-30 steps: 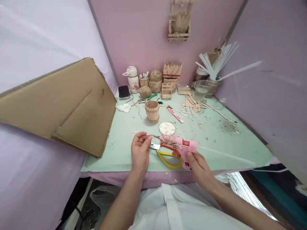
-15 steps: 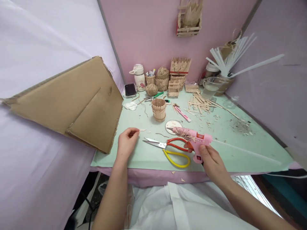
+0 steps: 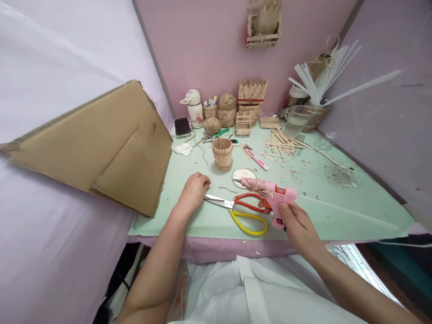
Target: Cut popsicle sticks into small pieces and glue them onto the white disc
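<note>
My right hand (image 3: 300,225) grips a pink hot glue gun (image 3: 283,202), fingers round the handle and orange trigger. The gun points left, wood bits and glue clinging to its barrel, its nozzle over a small white round dish (image 3: 249,173). With fingertips pinched together low over the table, my left hand (image 3: 195,191) has a tiny pale wood chip (image 3: 209,185) at its fingers; the grip is partly hidden. Scissors (image 3: 229,204) with one red and one yellow handle lie between my hands, blades beside the left. A small wooden-stick bucket (image 3: 222,155) stands upright beyond them.
Cardboard (image 3: 101,148) leans at the left. Several craft sticks (image 3: 281,143) lie loose at the right, near a clear cup (image 3: 299,120) and white glue sticks (image 3: 315,85). A pink utility knife (image 3: 256,159), twine ball (image 3: 212,125) and bottle (image 3: 195,110) sit farther back.
My left hand has moved right and slightly forward, to beside the scissor tips, covering where small wood bits lay. The glue gun and my right hand have hardly moved.
</note>
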A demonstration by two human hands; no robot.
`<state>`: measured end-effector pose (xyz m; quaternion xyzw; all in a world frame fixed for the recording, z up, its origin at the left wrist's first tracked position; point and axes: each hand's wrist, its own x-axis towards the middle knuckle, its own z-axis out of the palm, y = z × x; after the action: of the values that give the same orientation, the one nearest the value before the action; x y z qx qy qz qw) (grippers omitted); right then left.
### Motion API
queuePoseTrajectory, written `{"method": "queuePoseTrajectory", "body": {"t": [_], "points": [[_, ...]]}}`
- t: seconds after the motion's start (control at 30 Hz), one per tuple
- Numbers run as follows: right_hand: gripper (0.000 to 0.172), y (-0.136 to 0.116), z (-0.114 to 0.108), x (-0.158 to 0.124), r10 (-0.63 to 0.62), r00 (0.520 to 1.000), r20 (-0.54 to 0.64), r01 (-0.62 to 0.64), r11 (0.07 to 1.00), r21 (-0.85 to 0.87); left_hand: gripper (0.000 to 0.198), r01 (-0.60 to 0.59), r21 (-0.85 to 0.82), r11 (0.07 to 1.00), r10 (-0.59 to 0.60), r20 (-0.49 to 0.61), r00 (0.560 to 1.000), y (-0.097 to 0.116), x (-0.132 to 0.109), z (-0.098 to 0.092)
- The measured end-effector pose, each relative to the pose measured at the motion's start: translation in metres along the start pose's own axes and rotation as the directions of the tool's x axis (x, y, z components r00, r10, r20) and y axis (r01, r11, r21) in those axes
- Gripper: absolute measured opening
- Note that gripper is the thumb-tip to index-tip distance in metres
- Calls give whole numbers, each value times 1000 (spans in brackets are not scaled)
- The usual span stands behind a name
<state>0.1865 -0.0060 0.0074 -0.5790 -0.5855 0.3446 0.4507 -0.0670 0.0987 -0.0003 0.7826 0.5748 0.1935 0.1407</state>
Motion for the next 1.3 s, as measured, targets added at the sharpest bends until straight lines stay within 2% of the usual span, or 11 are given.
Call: {"method": "queuePoseTrajectory", "body": {"t": [0.1, 0.17, 0.27, 0.37, 0.43, 0.57, 0.67, 0.77, 0.93, 1.17, 1.3], "points": [[45, 1, 0, -1, -7, 1000, -9, 6, 1000, -10, 14, -15, -42, 999, 17, 30, 999, -3, 2, 2], [45, 2, 1, -1, -2, 1000, -13, 2, 1000, -11, 13, 1, -115, 993, 0, 13, 1000, -2, 0, 1], [44, 2, 2, -1, 25, 1000, -7, -25, 1000, -7, 10, 92, -382, 920, -111, -28, 993, 8, -2, -2], [45, 1, 2, 0, 31, 1000, -3, -31, 999, -8, 22, 135, -725, 675, -163, 32, 986, 25, -2, -2], [46, 1, 1, 0, 32, 999, -1, -32, 999, -11, 24, 158, -847, 507, -186, 72, 980, 39, -1, 2], [46, 0, -1, 0, 23, 1000, 9, -22, 1000, -10, 20, 218, -954, 204, -247, 165, 955, 58, 0, 15], [46, 1, -2, -1, 23, 1000, -5, -23, 1000, -12, 22, 229, -970, 87, -265, 199, 943, 61, -1, 24], [47, 2, -1, 0, 44, 999, -4, -44, 999, -11, 23, 235, -971, 51, -281, 211, 936, 59, -3, 28], [48, 2, 3, 0, 37, 999, 4, -37, 999, -26, 24, 250, -966, 62, -330, 216, 919, 58, -4, 29], [46, 1, 6, 1, 62, 998, 9, -62, 998, -11, 25, 208, -975, 72, -320, 175, 931, 59, -6, 30], [45, 3, 6, 1, 69, 998, 9, -69, 998, -9, 25, 183, -975, 123, -314, 136, 940, 56, -6, 32]]}}
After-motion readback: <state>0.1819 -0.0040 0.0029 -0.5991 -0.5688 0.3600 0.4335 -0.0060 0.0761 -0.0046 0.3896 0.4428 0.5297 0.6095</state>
